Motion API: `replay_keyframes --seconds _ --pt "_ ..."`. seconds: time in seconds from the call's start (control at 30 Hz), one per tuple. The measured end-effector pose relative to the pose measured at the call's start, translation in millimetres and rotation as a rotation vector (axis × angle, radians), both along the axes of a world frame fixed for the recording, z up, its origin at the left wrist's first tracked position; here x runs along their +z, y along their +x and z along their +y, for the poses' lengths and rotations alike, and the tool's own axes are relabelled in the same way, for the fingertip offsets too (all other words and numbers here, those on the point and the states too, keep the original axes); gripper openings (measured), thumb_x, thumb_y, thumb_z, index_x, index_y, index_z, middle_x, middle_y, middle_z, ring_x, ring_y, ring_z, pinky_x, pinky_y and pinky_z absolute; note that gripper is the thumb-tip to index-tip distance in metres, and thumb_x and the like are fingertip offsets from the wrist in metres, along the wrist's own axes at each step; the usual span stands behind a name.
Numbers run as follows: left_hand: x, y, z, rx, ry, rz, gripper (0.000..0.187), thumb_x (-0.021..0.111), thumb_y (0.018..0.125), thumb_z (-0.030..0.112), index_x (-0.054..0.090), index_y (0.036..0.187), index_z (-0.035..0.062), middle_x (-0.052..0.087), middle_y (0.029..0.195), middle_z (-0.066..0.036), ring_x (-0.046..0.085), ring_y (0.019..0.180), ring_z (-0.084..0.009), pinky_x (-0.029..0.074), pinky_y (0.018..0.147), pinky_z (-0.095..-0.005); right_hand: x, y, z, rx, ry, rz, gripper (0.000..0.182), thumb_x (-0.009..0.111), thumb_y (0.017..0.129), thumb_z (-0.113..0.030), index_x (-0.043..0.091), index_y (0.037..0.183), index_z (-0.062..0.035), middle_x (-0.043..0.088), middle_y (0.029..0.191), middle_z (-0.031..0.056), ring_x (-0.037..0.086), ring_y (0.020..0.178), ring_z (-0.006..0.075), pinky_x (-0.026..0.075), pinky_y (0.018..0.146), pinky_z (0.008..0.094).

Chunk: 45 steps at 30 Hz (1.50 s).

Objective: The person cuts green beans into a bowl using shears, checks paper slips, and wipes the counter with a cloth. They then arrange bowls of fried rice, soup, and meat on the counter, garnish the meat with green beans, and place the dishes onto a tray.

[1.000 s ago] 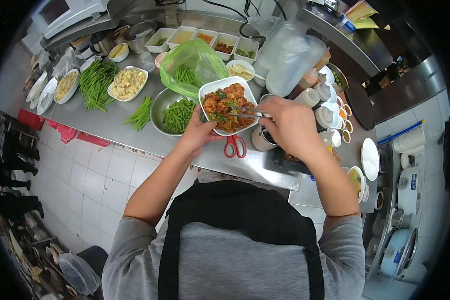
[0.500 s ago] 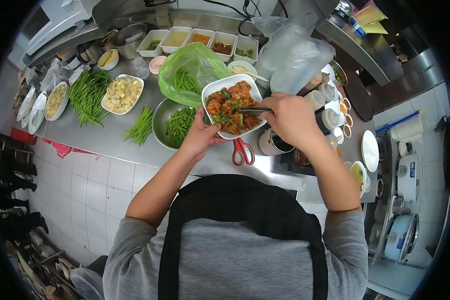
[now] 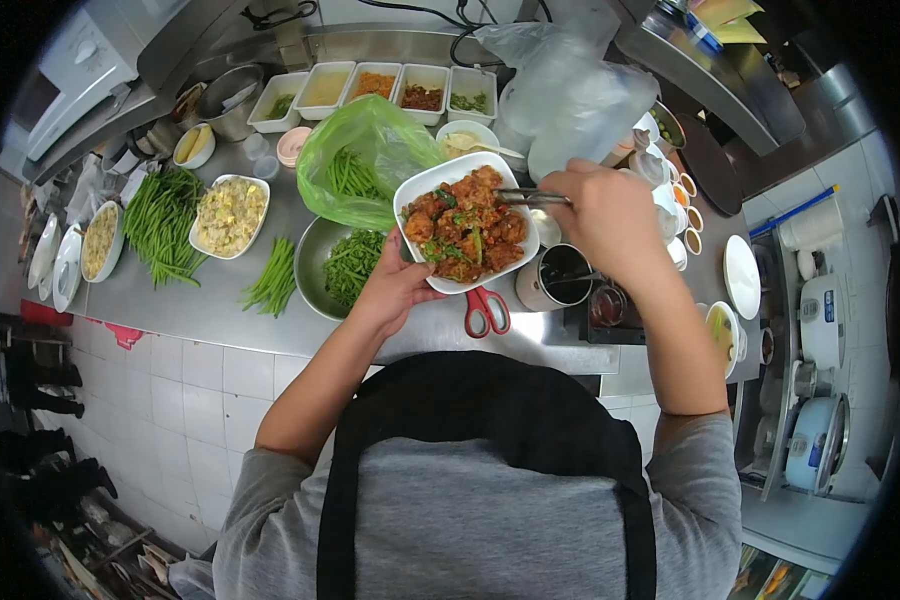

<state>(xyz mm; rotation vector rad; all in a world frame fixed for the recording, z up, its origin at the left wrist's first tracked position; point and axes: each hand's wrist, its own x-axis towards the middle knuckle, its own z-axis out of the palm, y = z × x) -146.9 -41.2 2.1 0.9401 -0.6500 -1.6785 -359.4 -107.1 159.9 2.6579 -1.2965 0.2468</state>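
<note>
A square white bowl (image 3: pixel 402 205) of reddish saucy food (image 3: pixel 470 228) is held up over the counter by my left hand (image 3: pixel 395 285), its fingers under the left rim. My right hand (image 3: pixel 605 215) is closed around metal tongs (image 3: pixel 530 196), whose tips touch the food near the bowl's upper right edge. Just below the bowl lie red-handled scissors (image 3: pixel 487 313). To its left are a metal bowl (image 3: pixel 308 262) of cut greens and a green plastic bag (image 3: pixel 320 195) with green beans inside. A metal pot (image 3: pixel 532 290) stands to the right of the scissors.
White containers (image 3: pixel 375 82) line the back. Clear plastic bags (image 3: pixel 570 100) stand behind my right hand. On the left are long green beans (image 3: pixel 160 225) and a white dish of pale yellow food (image 3: pixel 230 215). Small sauce cups (image 3: pixel 692 241) and a white plate (image 3: pixel 741 277) are at the right.
My right hand and the tongs have moved up and right, toward the bowl's upper right edge. The bowl is slightly lower and more to the left. The view has shifted a little.
</note>
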Motion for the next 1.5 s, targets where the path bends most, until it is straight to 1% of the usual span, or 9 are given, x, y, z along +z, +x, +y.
replay_keyframes --seconds 0.3,0.57,0.87,0.97,1.1,1.2,1.33,1.43,1.5 --pt "-5 4 -3 -0.039 0.000 -0.011 0.068 0.048 0.086 -0.001 0.010 0.138 0.0186 0.048 0.123 -0.016 0.062 0.096 -0.0259 0.056 0.074 -0.0378 8 -8 7 -0.026 0.010 -0.067 0.013 0.063 0.073 -0.018 0.066 0.083 -0.0110 0.059 0.079 0.0064 0.062 0.071 0.0263 0.049 0.061 0.0381" --pt "0 5 -2 -0.048 -0.010 -0.107 0.068 0.049 0.085 -0.001 0.011 0.138 0.0184 0.054 0.115 -0.016 0.064 0.091 -0.0247 0.057 0.070 -0.0358 15 10 19 -0.016 0.064 -0.161 0.015 0.063 0.073 -0.020 0.066 0.084 -0.0102 0.058 0.076 0.0083 0.061 0.071 0.0282 0.049 0.062 0.0394" --pt "3 4 6 0.015 -0.012 -0.066 0.075 0.051 0.083 0.000 0.006 0.141 0.0184 0.055 0.113 -0.016 0.064 0.088 -0.0240 0.056 0.069 -0.0344 13 6 14 -0.023 0.091 -0.084 0.017 0.067 0.071 -0.018 0.066 0.085 -0.0094 0.058 0.073 0.0070 0.059 0.067 0.0285 0.046 0.060 0.0379" --pt "3 1 6 0.027 -0.008 -0.132 0.077 0.051 0.083 -0.001 0.006 0.141 0.0187 0.055 0.112 -0.016 0.064 0.088 -0.0236 0.056 0.068 -0.0337 8 25 15 0.077 0.053 -0.072 0.016 0.066 0.071 -0.018 0.066 0.083 -0.0081 0.058 0.074 0.0071 0.060 0.068 0.0282 0.047 0.060 0.0376" --pt "5 -6 8 0.085 -0.021 -0.174 0.078 0.052 0.082 -0.003 0.007 0.141 0.0192 0.056 0.110 -0.016 0.063 0.088 -0.0238 0.056 0.067 -0.0332 -4 57 8 0.156 -0.027 0.126 0.012 0.058 0.069 -0.013 0.067 0.067 -0.0060 0.065 0.072 0.0128 0.065 0.066 0.0250 0.051 0.059 0.0360" --pt "0 -7 7 0.107 -0.005 -0.135 0.077 0.053 0.082 -0.004 0.008 0.140 0.0193 0.055 0.111 -0.015 0.062 0.090 -0.0244 0.056 0.066 -0.0329 -5 71 6 0.120 0.008 0.239 0.012 0.057 0.070 -0.013 0.067 0.067 -0.0077 0.066 0.073 0.0121 0.066 0.066 0.0244 0.051 0.058 0.0357" --pt "-15 -10 3 0.152 -0.073 -0.084 0.077 0.050 0.081 -0.006 0.009 0.140 0.0197 0.051 0.117 -0.015 0.061 0.093 -0.0246 0.057 0.070 -0.0359 -17 80 4 0.125 0.031 0.314 0.023 0.057 0.069 -0.012 0.065 0.091 -0.0092 0.064 0.074 0.0118 0.064 0.066 0.0264 0.049 0.059 0.0372" --pt "-8 -6 3 0.125 -0.010 -0.048 0.078 0.048 0.081 -0.007 0.007 0.141 0.0197 0.050 0.116 -0.015 0.061 0.093 -0.0246 0.057 0.070 -0.0360 -14 78 3 0.088 0.074 0.360 0.015 0.059 0.072 -0.014 0.065 0.084 -0.0065 0.062 0.075 0.0114 0.062 0.068 0.0292 0.048 0.063 0.0402" --pt "-5 -3 4 0.150 -0.023 -0.018 0.078 0.049 0.081 -0.006 0.006 0.141 0.0202 0.051 0.115 -0.015 0.061 0.092 -0.0244 0.057 0.070 -0.0359 -6 75 3 0.119 0.061 0.260 0.015 0.061 0.072 -0.015 0.064 0.083 -0.0056 0.062 0.076 0.0112 0.061 0.069 0.0301 0.048 0.063 0.0405"
